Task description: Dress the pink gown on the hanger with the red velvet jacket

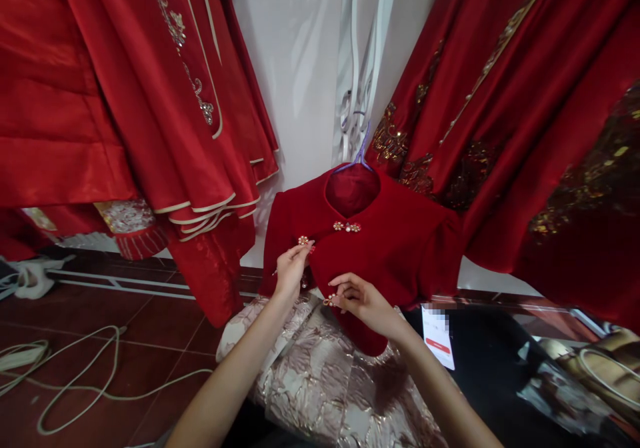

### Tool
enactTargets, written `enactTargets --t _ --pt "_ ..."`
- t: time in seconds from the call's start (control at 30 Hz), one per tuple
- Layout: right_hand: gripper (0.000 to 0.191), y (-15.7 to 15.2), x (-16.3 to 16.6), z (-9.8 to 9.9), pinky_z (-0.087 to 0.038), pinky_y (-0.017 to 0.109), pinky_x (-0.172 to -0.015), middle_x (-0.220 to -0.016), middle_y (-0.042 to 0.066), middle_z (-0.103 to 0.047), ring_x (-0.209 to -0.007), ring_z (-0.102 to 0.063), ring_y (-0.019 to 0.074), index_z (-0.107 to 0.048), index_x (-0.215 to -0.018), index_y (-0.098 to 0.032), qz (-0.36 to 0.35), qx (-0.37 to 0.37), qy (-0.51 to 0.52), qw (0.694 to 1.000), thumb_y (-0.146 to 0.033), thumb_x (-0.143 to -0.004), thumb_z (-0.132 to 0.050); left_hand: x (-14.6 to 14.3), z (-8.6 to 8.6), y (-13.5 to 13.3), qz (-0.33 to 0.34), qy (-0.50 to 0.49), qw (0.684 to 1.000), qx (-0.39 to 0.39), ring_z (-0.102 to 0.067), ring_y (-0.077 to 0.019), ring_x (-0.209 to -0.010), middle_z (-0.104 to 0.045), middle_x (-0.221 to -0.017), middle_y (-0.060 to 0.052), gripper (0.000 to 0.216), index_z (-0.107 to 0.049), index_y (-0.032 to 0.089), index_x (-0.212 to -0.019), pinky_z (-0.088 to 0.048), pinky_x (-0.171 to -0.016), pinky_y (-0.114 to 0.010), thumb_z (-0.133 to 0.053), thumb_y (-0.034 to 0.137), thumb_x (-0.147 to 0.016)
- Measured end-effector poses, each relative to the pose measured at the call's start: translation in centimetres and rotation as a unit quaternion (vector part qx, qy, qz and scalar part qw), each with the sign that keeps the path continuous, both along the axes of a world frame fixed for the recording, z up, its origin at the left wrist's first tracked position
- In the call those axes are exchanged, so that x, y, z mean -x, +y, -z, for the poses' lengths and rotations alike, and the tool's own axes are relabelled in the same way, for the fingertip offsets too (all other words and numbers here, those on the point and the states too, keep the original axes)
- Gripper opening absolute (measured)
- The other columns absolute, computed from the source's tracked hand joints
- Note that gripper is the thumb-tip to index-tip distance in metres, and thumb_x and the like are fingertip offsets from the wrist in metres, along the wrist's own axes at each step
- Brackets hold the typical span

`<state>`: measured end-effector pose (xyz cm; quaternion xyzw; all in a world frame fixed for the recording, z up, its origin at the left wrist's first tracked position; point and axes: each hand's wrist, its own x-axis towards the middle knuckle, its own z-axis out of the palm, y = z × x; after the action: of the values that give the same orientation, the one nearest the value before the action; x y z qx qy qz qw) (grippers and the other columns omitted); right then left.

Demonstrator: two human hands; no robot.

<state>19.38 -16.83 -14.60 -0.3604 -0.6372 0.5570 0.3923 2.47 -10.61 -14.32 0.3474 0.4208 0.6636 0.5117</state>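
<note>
A red velvet jacket (395, 248) hangs on a purple hanger (359, 158) in front of me. Its collar is fastened by a beaded flower clasp (347, 227). My left hand (294, 266), closed in a pinch, holds the jacket's front edge at a second beaded clasp (303, 240). Lower down and to the right, my right hand (359, 299) has its fingers curled round a third beaded clasp (329, 300) at the other front edge. Between the hands the jacket front gapes. Below it lies pale pink brocade fabric (320, 388) with a leaf pattern.
Red garments with trim (165, 121) hang at left, and sequinned red garments (500, 121) at right. A phone (438, 338) lies on a dark surface (485, 361). Looped white cable (113, 368) crosses the tiled floor (155, 368); white shoes (33, 281) stand at far left.
</note>
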Motion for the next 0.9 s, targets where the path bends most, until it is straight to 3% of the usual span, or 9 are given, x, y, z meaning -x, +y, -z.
enactTargets --t 0.1,0.17,0.27,0.4,0.5,0.57,0.7,0.77,0.9 --pt "0.032 0.0 -0.7 -0.7 -0.046 0.031 -0.071 -0.08 -0.001 -0.052 -0.073 -0.055 0.0122 -0.054 -0.101 -0.02 -0.017 -0.004 -0.013 1.0 -0.039 -0.079 -0.067 -0.1 -0.8 -0.8 0.09 0.016 0.996 0.003 -0.066 -0.0196 -0.085 -0.073 -0.09 -0.009 0.037 -0.072 0.015 -0.086 -0.049 -0.081 -0.031 -0.069 0.048 -0.071" --pt "0.031 -0.2 -1.9 -1.7 -0.045 0.03 -0.074 -0.082 -0.001 -0.053 -0.077 -0.055 0.0124 -0.055 -0.103 -0.019 -0.047 0.0 -0.037 0.998 -0.036 -0.079 -0.067 -0.5 -1.7 -1.5 0.144 0.111 0.983 -0.015 -0.066 -0.0207 -0.086 -0.072 -0.09 -0.01 0.043 -0.071 0.014 -0.089 -0.049 -0.081 -0.033 -0.057 0.054 -0.081" --pt "0.027 -0.8 -4.3 -3.5 -0.044 0.029 -0.077 -0.086 -0.001 -0.053 -0.081 -0.054 0.0115 -0.056 -0.104 -0.02 -0.103 0.01 -0.081 0.991 -0.029 -0.081 -0.066 -1.3 -3.5 -2.1 0.076 0.317 0.936 -0.136 -0.062 -0.0195 -0.092 -0.067 -0.102 -0.01 0.037 -0.066 0.016 -0.104 -0.049 -0.083 -0.033 -0.053 0.047 -0.087" --pt "0.021 -1.5 -7.4 -5.1 -0.043 0.026 -0.074 -0.089 0.0 -0.054 -0.082 -0.052 0.0104 -0.056 -0.103 -0.02 -0.139 0.016 -0.121 0.983 -0.026 -0.084 -0.063 -2.4 -6.1 -1.6 -0.029 0.563 0.77 -0.299 -0.053 -0.0202 -0.104 -0.055 -0.113 -0.009 0.032 -0.057 0.023 -0.121 -0.048 -0.085 -0.034 -0.047 0.034 -0.092" --pt "0.018 -1.8 -8.8 -5.7 -0.043 0.026 -0.072 -0.089 0.0 -0.055 -0.081 -0.052 0.0107 -0.056 -0.101 -0.019 -0.138 0.011 -0.152 0.979 -0.027 -0.085 -0.062 -3.0 -7.3 -0.6 -0.055 0.682 0.655 -0.321 -0.049 -0.0225 -0.101 -0.055 -0.106 -0.009 0.028 -0.059 0.02 -0.116 -0.047 -0.083 -0.035 -0.043 0.03 -0.094" --pt "0.017 -1.9 -9.5 -6.0 -0.043 0.026 -0.071 -0.088 0.001 -0.056 -0.081 -0.053 0.0111 -0.055 -0.099 -0.019 -0.14 0.011 -0.172 0.975 -0.027 -0.086 -0.061 -3.2 -7.8 0.0 -0.069 0.724 0.608 -0.318 -0.048 -0.0232 -0.096 -0.055 -0.102 -0.009 0.026 -0.061 0.017 -0.109 -0.045 -0.082 -0.037 -0.043 0.028 -0.094" --pt "0.019 -2.1 -10.4 -6.4 -0.045 0.028 -0.073 -0.087 0.001 -0.058 -0.081 -0.055 0.012 -0.056 -0.101 -0.019 -0.143 0.011 -0.189 0.971 -0.028 -0.086 -0.061 -3.0 -8.7 0.8 -0.062 0.733 0.592 -0.329 -0.048 -0.023 -0.095 -0.056 -0.101 -0.008 0.018 -0.062 0.018 -0.098 -0.043 -0.081 -0.038 -0.049 0.027 -0.091" --pt "0.022 -2.2 -10.6 -6.5 -0.047 0.03 -0.078 -0.092 0.002 -0.059 -0.086 -0.057 0.0138 -0.056 -0.103 -0.02 -0.132 0.006 -0.184 0.974 -0.031 -0.085 -0.063 -2.9 -9.3 0.9 -0.042 0.728 0.581 -0.361 -0.048 -0.0229 -0.099 -0.057 -0.104 -0.008 0.015 -0.062 0.018 -0.095 -0.042 -0.089 -0.04 -0.051 0.025 -0.089" --pt "0.025 -2.5 -10.4 -6.6 -0.049 0.036 -0.086 -0.103 0.005 -0.061 -0.093 -0.059 0.017 -0.058 -0.104 -0.022 -0.11 -0.007 -0.17 0.979 -0.036 -0.085 -0.062 -2.7 -10.2 1.0 -0.003 0.742 0.528 -0.414 -0.049 -0.0218 -0.103 -0.06 -0.094 -0.006 0.02 -0.062 0.019 -0.095 -0.021 -0.11 -0.054 -0.043 0.019 -0.09"
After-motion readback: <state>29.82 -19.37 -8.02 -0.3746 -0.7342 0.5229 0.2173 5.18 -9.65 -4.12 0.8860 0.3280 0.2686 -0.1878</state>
